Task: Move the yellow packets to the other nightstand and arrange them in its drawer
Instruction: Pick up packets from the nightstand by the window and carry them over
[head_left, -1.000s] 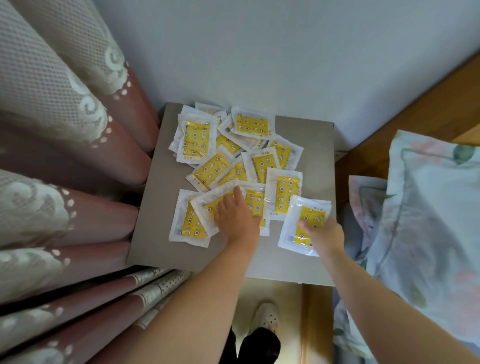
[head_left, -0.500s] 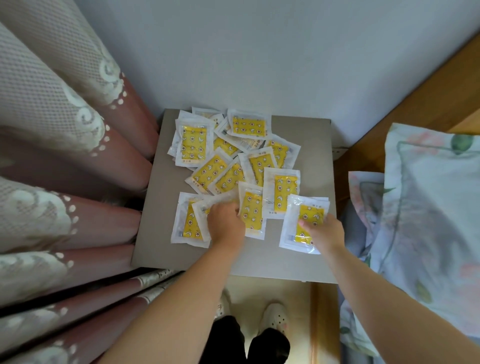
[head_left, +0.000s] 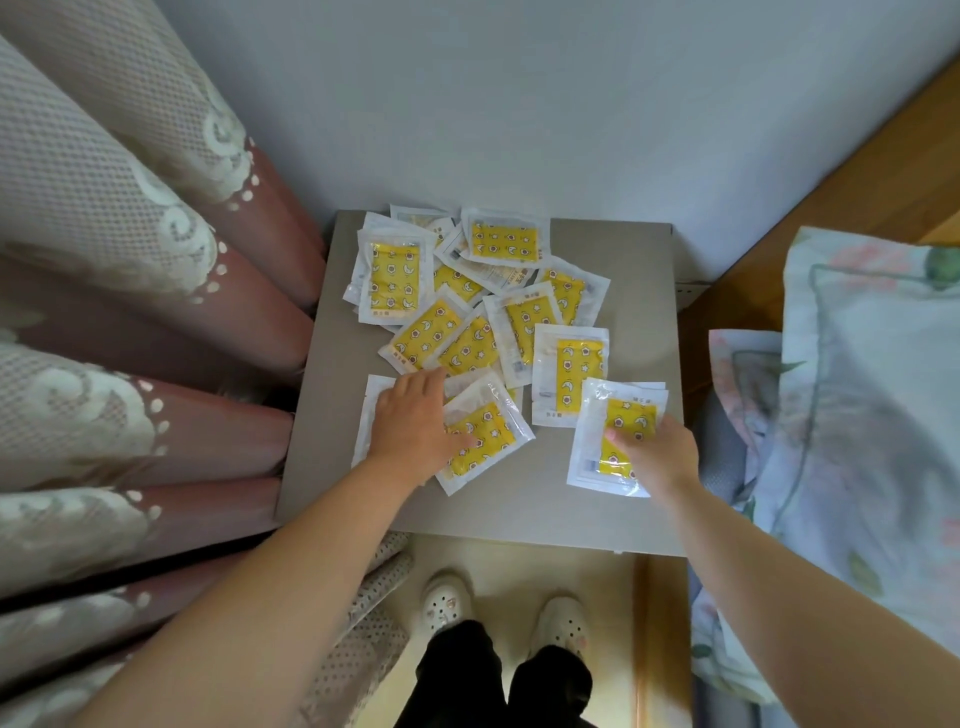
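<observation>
Several yellow packets in clear wrappers (head_left: 395, 275) lie scattered and overlapping on the grey nightstand top (head_left: 639, 291). My left hand (head_left: 413, 426) lies flat on the packets at the front left. Its thumb presses on a tilted packet (head_left: 485, 436), and the hand hides the packets beneath it. My right hand (head_left: 657, 457) pinches a small stack of packets (head_left: 623, 410) at the front right corner, thumb on top. No drawer or second nightstand is in view.
Pink curtains with lace (head_left: 130, 312) hang close along the nightstand's left side. A floral pillow (head_left: 872, 389) and a wooden headboard (head_left: 857, 182) are on the right. The wall is directly behind. My feet in white shoes (head_left: 447, 603) stand below the front edge.
My left hand has shifted left and a little toward me, dragging one packet, which now lies tilted near the front. My right hand keeps hold of its stack in about the same place.
</observation>
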